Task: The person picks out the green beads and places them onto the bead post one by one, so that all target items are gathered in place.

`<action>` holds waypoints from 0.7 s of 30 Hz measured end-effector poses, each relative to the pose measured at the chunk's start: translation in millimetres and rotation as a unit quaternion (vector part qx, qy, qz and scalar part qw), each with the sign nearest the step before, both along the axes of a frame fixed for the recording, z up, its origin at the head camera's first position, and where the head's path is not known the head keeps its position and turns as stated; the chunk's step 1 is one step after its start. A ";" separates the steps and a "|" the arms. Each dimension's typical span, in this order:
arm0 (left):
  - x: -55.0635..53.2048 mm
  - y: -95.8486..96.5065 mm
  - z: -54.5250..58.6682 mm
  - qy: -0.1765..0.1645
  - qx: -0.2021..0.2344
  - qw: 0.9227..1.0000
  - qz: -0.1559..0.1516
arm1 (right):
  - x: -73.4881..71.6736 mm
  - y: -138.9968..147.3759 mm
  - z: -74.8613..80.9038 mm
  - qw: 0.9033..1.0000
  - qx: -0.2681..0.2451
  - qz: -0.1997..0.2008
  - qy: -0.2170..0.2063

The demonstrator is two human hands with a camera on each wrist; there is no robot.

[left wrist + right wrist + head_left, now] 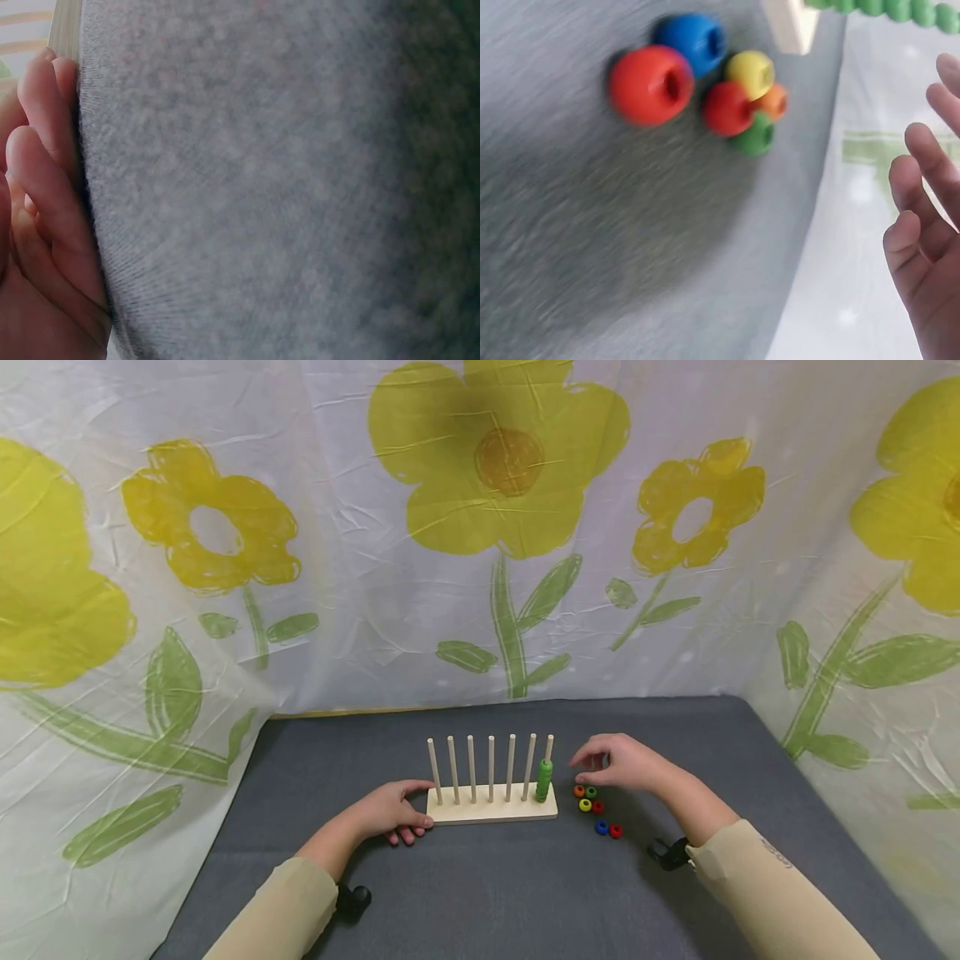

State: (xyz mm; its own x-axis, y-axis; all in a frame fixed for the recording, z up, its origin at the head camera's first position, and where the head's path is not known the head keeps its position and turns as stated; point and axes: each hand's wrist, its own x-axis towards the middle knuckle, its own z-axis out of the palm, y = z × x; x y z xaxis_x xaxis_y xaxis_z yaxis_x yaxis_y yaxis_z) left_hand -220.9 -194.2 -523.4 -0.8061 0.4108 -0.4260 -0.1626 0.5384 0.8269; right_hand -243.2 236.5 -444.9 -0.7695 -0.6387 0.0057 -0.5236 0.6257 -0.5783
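A pale wooden peg rack (491, 811) with several upright pegs stands on the dark grey cloth. Green beads (543, 781) are stacked on its rightmost peg; the other pegs are bare. My left hand (390, 814) grips the left end of the base between thumb and fingers. Just right of the rack, my right hand (618, 762) hovers with loosely bent fingers and nothing in them. Below it lie loose beads: orange (579, 791), green (591, 792), yellow (585, 806) and red (597, 807) bunched together, with a blue bead (693, 41) and another red bead (649, 86) nearer me.
The grey cloth (495, 893) covers the tabletop. White curtains (360, 652) printed with yellow flowers close off the back and both sides. Black wrist cameras, one on each arm, hang close over the cloth.
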 end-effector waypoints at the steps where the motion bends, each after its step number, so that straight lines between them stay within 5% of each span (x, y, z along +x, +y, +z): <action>1: 0.2 -0.1 0.2 0.000 0.000 1.000 0.000 | 0.3 3.0 -2.5 1.000 0.005 -0.001 0.000; 21: 0.6 0.9 -0.6 0.002 -0.003 1.000 0.007 | -8.8 26.9 -37.9 0.995 0.051 -0.029 -0.084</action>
State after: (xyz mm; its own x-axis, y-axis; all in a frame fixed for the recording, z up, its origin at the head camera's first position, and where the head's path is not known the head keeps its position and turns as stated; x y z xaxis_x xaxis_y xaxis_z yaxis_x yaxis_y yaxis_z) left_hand -220.2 -193.3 -524.0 -0.8135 0.3968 -0.4253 -0.1665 0.5417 0.8239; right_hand -252.0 263.4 -482.8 -0.7901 -0.5832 -0.1885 -0.3853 0.7118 -0.5872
